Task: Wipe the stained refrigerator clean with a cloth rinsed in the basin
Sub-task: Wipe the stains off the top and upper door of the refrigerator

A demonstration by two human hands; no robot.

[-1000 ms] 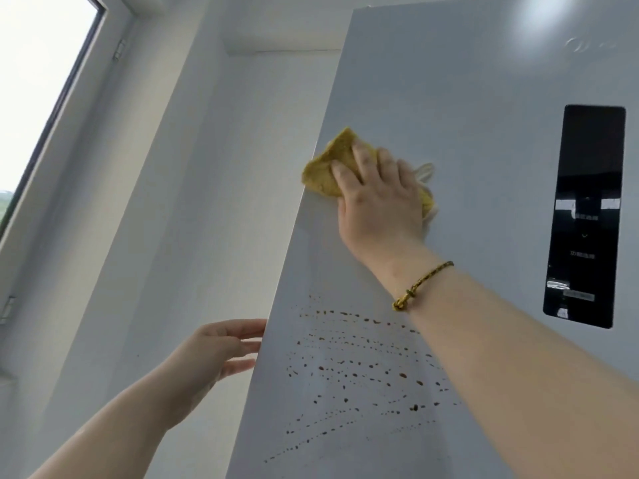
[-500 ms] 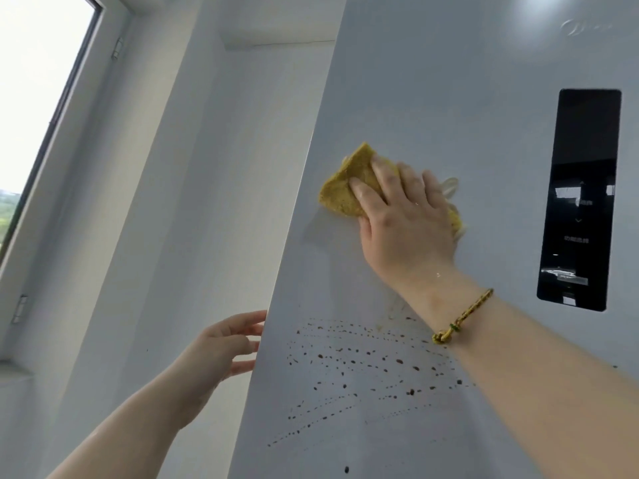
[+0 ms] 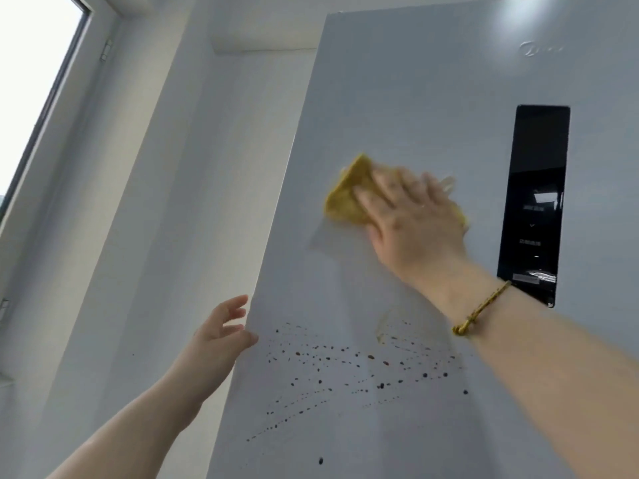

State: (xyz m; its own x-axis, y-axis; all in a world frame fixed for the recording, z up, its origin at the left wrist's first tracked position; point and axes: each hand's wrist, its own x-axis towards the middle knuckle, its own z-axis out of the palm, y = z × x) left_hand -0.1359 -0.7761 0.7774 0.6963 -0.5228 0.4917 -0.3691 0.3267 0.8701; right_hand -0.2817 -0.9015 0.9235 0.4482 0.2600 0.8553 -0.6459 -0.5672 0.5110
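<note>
A tall grey-white refrigerator (image 3: 415, 98) fills the right of the head view. Several dark brown spots (image 3: 345, 371) speckle its door below my hands, and a faint brown smear ring sits just above them. My right hand (image 3: 411, 223) presses a yellow cloth (image 3: 349, 198) flat against the door above the spots, fingers spread over it; a yellow braided bracelet circles the wrist. My left hand (image 3: 221, 333) rests at the door's left edge, fingers apart, thumb touching the front face. No basin is in view.
A black glass control panel (image 3: 532, 202) is set into the door right of the cloth. A white wall (image 3: 190, 202) stands left of the refrigerator, and a window (image 3: 27, 98) is at the far left.
My right hand and the cloth have slid rightward and down across the door toward the control panel. My left hand has stayed at the door's edge.
</note>
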